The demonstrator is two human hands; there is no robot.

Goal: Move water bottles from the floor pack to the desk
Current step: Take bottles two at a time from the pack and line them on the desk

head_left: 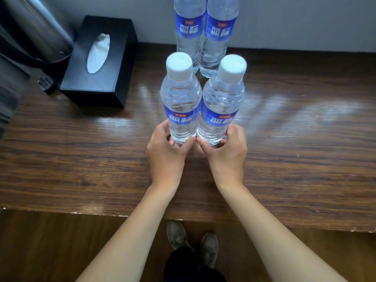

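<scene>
Two full water bottles stand upright and touching on the desk, near two more at the far wall. The left hand grips the left bottle low; the right hand grips the right bottle low. Full, they look heavy, smooth and top-heavy

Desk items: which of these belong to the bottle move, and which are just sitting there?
Part of the job:
left hand gripping front left bottle
right hand gripping front right bottle
two rear bottles by the wall
desk

Just lying about:
black tissue box
metal kettle
</scene>
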